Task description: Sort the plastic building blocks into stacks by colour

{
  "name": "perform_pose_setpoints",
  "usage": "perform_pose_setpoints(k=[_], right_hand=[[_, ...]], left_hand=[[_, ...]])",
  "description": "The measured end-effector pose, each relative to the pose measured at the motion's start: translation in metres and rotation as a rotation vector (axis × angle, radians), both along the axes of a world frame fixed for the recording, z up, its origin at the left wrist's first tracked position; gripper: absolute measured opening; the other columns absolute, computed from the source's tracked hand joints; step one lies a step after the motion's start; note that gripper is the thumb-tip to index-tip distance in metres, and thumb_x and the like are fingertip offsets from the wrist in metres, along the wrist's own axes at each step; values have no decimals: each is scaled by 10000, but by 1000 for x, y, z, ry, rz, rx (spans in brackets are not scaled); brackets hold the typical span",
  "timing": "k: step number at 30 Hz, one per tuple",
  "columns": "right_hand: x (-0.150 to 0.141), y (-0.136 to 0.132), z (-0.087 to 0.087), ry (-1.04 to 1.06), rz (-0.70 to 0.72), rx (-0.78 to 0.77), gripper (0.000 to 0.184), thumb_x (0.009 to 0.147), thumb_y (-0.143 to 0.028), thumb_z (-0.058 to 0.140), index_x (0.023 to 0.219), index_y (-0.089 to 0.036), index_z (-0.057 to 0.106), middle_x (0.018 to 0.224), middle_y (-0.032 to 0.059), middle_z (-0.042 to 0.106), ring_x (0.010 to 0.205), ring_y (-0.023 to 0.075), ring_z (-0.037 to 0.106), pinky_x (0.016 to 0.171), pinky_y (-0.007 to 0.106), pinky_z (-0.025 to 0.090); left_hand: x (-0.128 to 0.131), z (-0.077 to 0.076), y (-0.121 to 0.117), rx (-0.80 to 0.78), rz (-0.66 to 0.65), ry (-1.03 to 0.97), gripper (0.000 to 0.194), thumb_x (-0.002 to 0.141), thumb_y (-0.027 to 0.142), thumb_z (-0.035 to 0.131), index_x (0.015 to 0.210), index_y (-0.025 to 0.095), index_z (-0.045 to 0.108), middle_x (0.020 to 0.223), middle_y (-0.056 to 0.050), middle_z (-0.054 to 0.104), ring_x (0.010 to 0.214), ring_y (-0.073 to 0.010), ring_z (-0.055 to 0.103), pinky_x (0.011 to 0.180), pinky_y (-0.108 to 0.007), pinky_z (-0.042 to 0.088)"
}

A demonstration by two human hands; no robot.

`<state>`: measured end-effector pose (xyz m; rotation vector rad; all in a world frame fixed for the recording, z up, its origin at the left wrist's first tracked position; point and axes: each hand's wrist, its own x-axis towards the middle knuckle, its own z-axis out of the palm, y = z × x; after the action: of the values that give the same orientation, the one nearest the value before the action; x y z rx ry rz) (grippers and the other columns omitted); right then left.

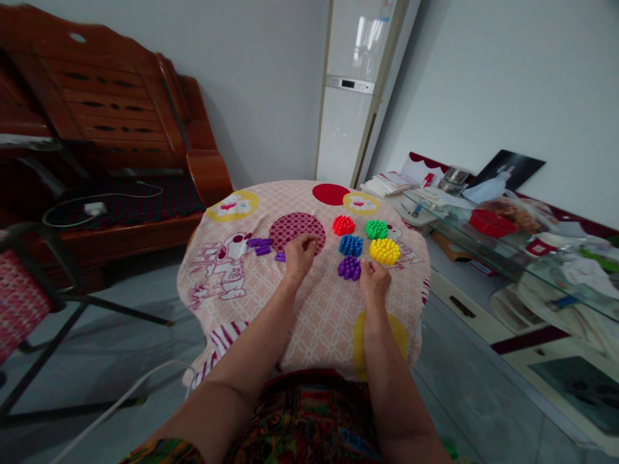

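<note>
Fingers pinched together, my left hand point(300, 256) is over the table, at the lower right of the dark pink checked circle; whatever it may hold is too small to make out. Just left of it lie several loose purple pieces point(261, 245), slim and stick-like. My right hand point(375, 281) is closed beside a standing cluster of purple pegs point(349, 268), its fingertips at the cluster's right edge. What those fingers hold is hidden. Behind stand similar clusters: blue point(351, 245), yellow point(384, 251), red point(343, 225) and green point(376, 229).
A patterned pink cloth point(314, 322) covers the round table. To the right, a glass-topped cabinet point(512, 264) bears a red bowl point(492, 222), papers and bags. On the left are a wooden bench point(120, 129) and a metal-legged chair point(29, 290). A white cable point(126, 396) crosses the floor.
</note>
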<state>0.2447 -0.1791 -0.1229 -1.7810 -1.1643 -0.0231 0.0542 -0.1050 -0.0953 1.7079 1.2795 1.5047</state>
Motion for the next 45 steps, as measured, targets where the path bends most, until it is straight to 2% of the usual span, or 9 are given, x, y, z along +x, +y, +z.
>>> perform_pose_setpoints(k=[3, 5, 13, 16, 21, 28, 32, 37, 45], right_hand=[[0, -1, 1, -23, -28, -25, 417, 879, -416, 431, 623, -165, 645, 641, 83, 645, 632, 179, 513, 631, 297, 338], [1, 0, 0, -18, -43, -34, 421, 884, -393, 408, 611, -164, 633, 619, 78, 625, 617, 174, 487, 624, 299, 318], [6, 2, -4, 150, -44, 6, 420, 875, -379, 393, 679, -152, 687, 618, 69, 631, 636, 188, 527, 636, 292, 375], [8, 3, -7, 205, -23, 15, 418, 874, -381, 398, 712, -147, 703, 617, 64, 633, 625, 191, 543, 614, 292, 391], [10, 6, -12, 264, -9, 24, 422, 875, -390, 396, 742, -140, 709, 641, 74, 648, 624, 196, 559, 590, 296, 401], [9, 4, -10, 281, -14, 15, 428, 876, -397, 395, 759, -143, 720, 640, 78, 650, 632, 207, 577, 593, 305, 416], [9, 4, -9, 270, -16, 17, 427, 871, -398, 391, 754, -150, 718, 629, 70, 647, 644, 205, 578, 602, 296, 418], [9, 4, -9, 265, -8, 19, 416, 865, -393, 401, 748, -148, 717, 615, 57, 638, 626, 192, 558, 598, 289, 409], [9, 4, -8, 228, -16, 17, 391, 868, -360, 407, 714, -148, 697, 598, 59, 625, 620, 189, 543, 578, 285, 381]], left_hand=[[-19, 5, 6, -17, 195, 172, 268, 802, 116, 532, 973, 157, 734, 944, -58, 755, 845, -175, 689, 832, -283, 528], [-31, 5, 12, -52, 253, 280, 297, 803, 104, 538, 1028, 148, 727, 1010, -76, 753, 898, -189, 690, 870, -297, 519], [-43, -2, 14, -185, 156, 819, 285, 846, 243, 608, 1098, 182, 727, 1138, -122, 716, 1066, -278, 638, 923, -365, 485], [-41, 1, 10, -209, 147, 921, 271, 841, 292, 634, 1071, 187, 732, 1120, -141, 704, 1064, -307, 629, 908, -397, 482], [-32, 5, 3, -148, 123, 860, 269, 824, 204, 630, 1079, 167, 705, 1127, -143, 673, 1045, -272, 635, 888, -350, 493], [-3, 9, -6, 29, 1, 602, 304, 797, 145, 643, 1101, 162, 658, 1078, -95, 695, 995, -215, 650, 875, -311, 501], [9, 3, -8, -24, -170, 616, 232, 766, 138, 670, 996, 158, 690, 999, -76, 731, 964, -210, 669, 893, -315, 506], [3, -5, -1, -135, -220, 550, 457, 679, 93, 718, 1127, 176, 682, 1139, -60, 723, 1056, -202, 663, 964, -313, 496], [-5, 0, 0, -262, -242, 173, 410, 814, 192, 603, 1223, 160, 623, 1083, -73, 715, 685, -122, 665, 556, -218, 539]])
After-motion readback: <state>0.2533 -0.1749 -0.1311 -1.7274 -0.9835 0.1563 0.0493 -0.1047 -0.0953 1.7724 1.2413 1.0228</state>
